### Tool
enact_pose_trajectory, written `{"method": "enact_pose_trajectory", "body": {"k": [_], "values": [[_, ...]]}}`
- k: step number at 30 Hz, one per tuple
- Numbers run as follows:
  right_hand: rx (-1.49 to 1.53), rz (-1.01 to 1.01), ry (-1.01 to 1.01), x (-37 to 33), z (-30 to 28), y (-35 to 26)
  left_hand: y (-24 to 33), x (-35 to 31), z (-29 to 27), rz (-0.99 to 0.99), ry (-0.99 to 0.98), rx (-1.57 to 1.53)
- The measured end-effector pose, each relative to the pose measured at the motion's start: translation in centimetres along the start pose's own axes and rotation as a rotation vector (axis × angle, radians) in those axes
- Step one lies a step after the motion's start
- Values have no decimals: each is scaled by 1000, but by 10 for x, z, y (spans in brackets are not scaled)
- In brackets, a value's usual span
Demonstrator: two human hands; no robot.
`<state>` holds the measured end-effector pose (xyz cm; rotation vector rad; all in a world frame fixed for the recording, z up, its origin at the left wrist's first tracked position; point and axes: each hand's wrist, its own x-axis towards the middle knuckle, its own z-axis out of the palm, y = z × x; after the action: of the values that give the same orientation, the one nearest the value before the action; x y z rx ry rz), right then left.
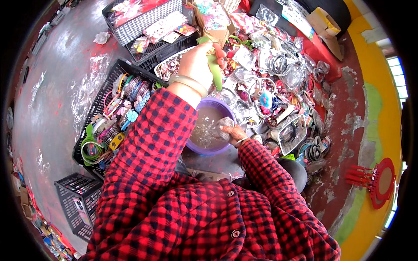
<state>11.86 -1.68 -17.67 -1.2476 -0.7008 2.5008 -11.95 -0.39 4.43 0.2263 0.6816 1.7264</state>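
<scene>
My left hand (197, 65) is raised beyond the basin, its fingers closed round a green headband-like strip (215, 71). Part of that strip hangs down below the fingers and another part sticks up behind the knuckles. Over the right side of a purple basin (204, 151), my right hand (234, 132) grips a crumpled clear plastic bag (224, 124). The basin's inside looks greyish, with small shiny bits near its middle; what they are I cannot tell. My left sleeve covers part of the basin's left rim.
A black crate (85, 141) of hair bands and bracelets stands at the left, with another black crate (69, 187) nearer me. A large heap of bagged accessories (278, 65) fills the right, with a white basket (300, 138) among it. Stacked crates (143, 28) and a cardboard box (216, 35) stand at the back.
</scene>
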Motion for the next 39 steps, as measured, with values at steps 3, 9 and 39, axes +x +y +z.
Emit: {"method": "enact_pose_trajectory", "body": {"k": [3, 9, 39], "values": [[-2, -7, 21, -5, 3, -2, -2, 6, -5, 18, -47, -7], [9, -57, -55, -20, 28, -8, -5, 7, -3, 20, -39, 8], [-251, -61, 272, -17, 57, -9, -18, 10, 8, -2, -18, 80]]}}
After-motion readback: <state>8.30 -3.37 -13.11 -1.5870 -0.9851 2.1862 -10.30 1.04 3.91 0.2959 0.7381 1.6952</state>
